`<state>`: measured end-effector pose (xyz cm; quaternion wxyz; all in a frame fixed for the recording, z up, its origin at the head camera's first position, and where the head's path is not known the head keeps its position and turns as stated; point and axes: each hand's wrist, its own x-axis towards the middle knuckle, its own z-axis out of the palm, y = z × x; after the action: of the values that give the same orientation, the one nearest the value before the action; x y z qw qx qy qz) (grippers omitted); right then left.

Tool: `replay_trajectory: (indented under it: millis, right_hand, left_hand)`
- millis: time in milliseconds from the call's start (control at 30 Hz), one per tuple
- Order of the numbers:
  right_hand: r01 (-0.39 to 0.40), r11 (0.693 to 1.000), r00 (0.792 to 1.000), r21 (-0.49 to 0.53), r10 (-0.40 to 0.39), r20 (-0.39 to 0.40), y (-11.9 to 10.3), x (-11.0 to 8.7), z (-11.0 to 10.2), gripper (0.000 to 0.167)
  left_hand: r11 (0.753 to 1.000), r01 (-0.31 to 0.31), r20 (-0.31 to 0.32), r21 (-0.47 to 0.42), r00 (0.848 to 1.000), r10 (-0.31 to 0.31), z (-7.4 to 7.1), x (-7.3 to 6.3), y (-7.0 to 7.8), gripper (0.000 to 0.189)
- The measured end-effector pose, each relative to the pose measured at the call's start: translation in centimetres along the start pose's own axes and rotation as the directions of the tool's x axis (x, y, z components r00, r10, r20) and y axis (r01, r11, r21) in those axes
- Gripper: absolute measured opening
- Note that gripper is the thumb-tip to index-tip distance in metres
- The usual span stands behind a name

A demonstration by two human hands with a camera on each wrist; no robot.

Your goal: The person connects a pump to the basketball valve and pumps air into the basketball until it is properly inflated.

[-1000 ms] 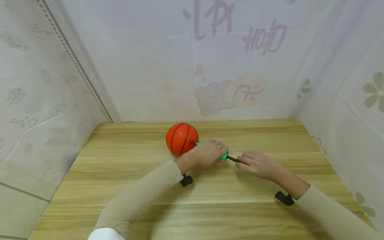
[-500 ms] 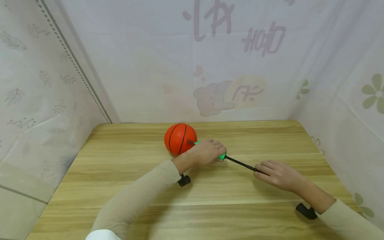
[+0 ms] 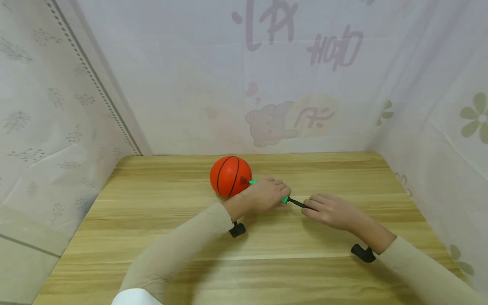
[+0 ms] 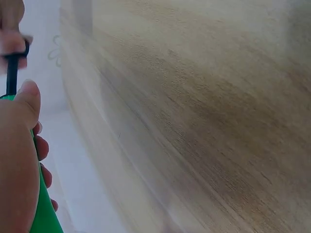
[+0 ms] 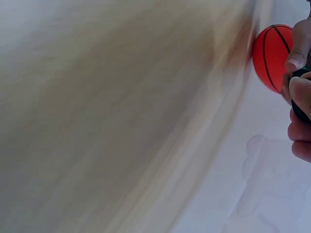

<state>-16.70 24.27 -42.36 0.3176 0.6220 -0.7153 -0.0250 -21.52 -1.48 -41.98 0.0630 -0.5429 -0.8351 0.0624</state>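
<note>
An orange-red basketball [image 3: 230, 177] with black seams rests on the wooden table. A green hand pump [image 3: 285, 199] points at its side, and the pump's front end meets the ball near a dark printed patch. My left hand [image 3: 263, 195] grips the green barrel; in the left wrist view its fingers wrap around the barrel [image 4: 46, 213]. My right hand [image 3: 329, 212] holds the black handle [image 5: 300, 99] at the other end, its fingers curled round it. A short length of black rod [image 3: 296, 203] shows between the hands. Most of the barrel is hidden under the left hand.
The wooden table [image 3: 289, 277] meets a printed cloth wall [image 3: 183, 84] at the back, with cloth at both sides. Black wrist mounts [image 3: 238, 229] hang below each forearm, close above the tabletop.
My right hand first drew the handle out to the right, baring a long rod, then pushed it back toward the barrel. The left hand and basketball stayed nearly in place.
</note>
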Motion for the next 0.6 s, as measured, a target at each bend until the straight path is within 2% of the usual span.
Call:
replay_trajectory:
  millis: [167, 300, 433, 600]
  right_hand:
    - [0.009, 1.0, 0.999, 0.022, -0.008, -0.046, 0.5, 1.6, 1.3, 0.036]
    - [0.006, 1.0, 0.997, 0.012, -0.005, -0.082, 0.7, 1.9, 1.5, 0.037]
    - [-0.006, 1.0, 0.996, 0.006, 0.007, -0.093, 0.4, 1.2, 0.9, 0.036]
    - [-0.021, 1.0, 0.997, 0.013, 0.022, -0.068, -0.3, -0.9, -0.3, 0.036]
  left_hand:
    - [1.0, -0.006, -0.015, -0.007, 1.0, 0.006, 0.0, 0.0, 0.2, 0.03]
    - [0.999, -0.004, -0.04, -0.032, 0.999, 0.003, -0.2, 0.0, 0.0, 0.029]
    - [0.999, -0.017, -0.062, -0.05, 0.998, 0.014, -0.3, -0.1, -0.2, 0.031]
    - [0.998, -0.025, -0.068, -0.049, 0.997, 0.022, -0.3, -0.4, -0.4, 0.034]
